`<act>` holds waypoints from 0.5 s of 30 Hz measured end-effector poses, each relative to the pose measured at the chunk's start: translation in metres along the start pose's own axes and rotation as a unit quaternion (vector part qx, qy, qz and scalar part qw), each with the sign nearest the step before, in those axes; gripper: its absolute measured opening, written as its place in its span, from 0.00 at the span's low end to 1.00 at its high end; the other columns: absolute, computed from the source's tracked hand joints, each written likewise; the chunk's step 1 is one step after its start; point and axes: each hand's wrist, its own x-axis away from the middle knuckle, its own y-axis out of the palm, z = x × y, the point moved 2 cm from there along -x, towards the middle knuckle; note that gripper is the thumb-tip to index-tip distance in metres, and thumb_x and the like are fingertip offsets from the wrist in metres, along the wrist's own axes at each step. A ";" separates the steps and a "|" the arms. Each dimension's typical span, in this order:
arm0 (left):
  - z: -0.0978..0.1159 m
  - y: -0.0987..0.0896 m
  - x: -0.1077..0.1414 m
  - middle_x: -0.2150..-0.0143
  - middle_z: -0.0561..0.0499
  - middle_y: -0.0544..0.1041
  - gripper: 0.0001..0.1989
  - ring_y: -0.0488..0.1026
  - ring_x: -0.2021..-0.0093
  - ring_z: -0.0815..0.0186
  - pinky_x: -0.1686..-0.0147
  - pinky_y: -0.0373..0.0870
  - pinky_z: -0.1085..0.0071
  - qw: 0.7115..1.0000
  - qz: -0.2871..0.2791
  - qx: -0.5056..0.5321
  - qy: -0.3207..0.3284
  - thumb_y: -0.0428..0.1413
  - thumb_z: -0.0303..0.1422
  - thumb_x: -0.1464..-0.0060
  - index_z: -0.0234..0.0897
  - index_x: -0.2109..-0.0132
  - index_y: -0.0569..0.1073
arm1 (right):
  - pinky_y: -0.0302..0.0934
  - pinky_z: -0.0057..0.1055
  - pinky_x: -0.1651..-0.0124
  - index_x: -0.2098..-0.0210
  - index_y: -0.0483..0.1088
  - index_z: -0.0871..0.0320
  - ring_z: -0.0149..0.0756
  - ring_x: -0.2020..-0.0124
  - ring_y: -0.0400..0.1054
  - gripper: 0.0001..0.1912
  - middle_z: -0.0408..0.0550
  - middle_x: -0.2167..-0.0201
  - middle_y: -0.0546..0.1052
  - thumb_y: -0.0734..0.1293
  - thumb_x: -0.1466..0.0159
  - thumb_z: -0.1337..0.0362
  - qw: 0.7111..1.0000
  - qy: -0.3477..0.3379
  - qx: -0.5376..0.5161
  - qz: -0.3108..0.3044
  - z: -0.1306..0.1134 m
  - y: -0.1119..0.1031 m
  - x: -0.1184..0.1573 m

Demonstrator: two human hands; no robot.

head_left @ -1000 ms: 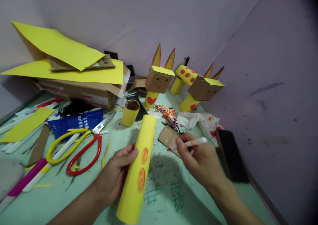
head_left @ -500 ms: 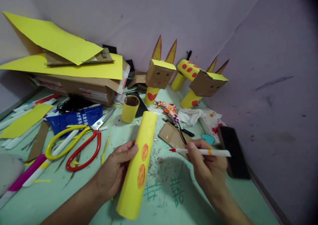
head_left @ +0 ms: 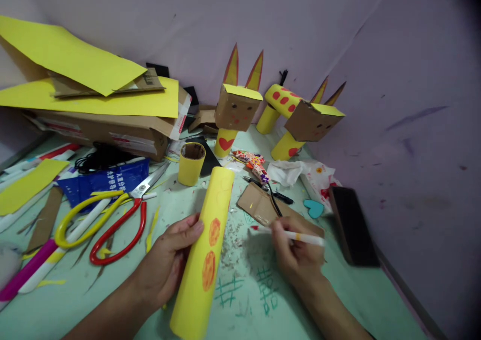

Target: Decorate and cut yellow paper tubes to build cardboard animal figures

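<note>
My left hand (head_left: 173, 260) is closed round a yellow paper tube (head_left: 201, 265), thumb on its upper face. The tube tilts up away from me and bears two orange-red spots, with faint round outlines near its top end. Between the thumb and fingers of my right hand (head_left: 296, 250) is a white marker (head_left: 306, 238), its red tip pointing left toward the tube but apart from it. Beyond the tube stands a short yellow tube (head_left: 191, 163), open at the top. Behind it is a cardboard-headed figure (head_left: 238, 110) with pointed ears and a red heart.
Large scissors (head_left: 139, 192) lie at left beside a blue packet (head_left: 108, 180) and several markers. Yellow sheets (head_left: 86, 64) rest on a cardboard box (head_left: 93, 129). A second figure (head_left: 313, 121) stands at the back right. A phone (head_left: 353, 225), a cardboard piece (head_left: 259, 202) and a flowered glue gun (head_left: 255, 167) lie right.
My right hand has moved left with the marker, bringing its tip nearer the tube. My left hand still holds the tube, and the view has shifted slightly.
</note>
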 end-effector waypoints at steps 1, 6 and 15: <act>0.000 0.000 0.000 0.68 0.42 0.77 0.24 0.73 0.73 0.62 0.73 0.72 0.69 1.000 0.001 0.002 -0.002 0.59 0.27 0.55 0.27 0.49 0.66 | 0.53 0.25 0.79 0.76 0.67 0.57 0.28 0.83 0.60 0.09 0.39 0.84 0.66 0.61 0.40 0.69 1.000 -0.006 0.018 -0.023 -0.001 0.000 -0.001; 0.001 0.001 0.000 0.67 0.42 0.77 0.27 0.74 0.72 0.62 0.73 0.72 0.68 1.000 0.008 0.000 -0.011 0.59 0.26 0.55 0.27 0.46 0.64 | 0.54 0.25 0.77 0.75 0.67 0.57 0.28 0.82 0.61 0.08 0.40 0.82 0.68 0.61 0.40 0.70 0.998 -0.028 0.043 -0.022 -0.002 0.001 -0.001; -0.001 -0.001 -0.001 0.67 0.43 0.77 0.25 0.74 0.72 0.61 0.72 0.73 0.68 1.000 -0.004 0.001 -0.016 0.58 0.27 0.54 0.28 0.47 0.65 | 0.53 0.25 0.78 0.76 0.66 0.58 0.27 0.82 0.61 0.08 0.40 0.83 0.66 0.61 0.40 0.70 0.999 -0.009 0.034 -0.033 -0.004 0.005 -0.001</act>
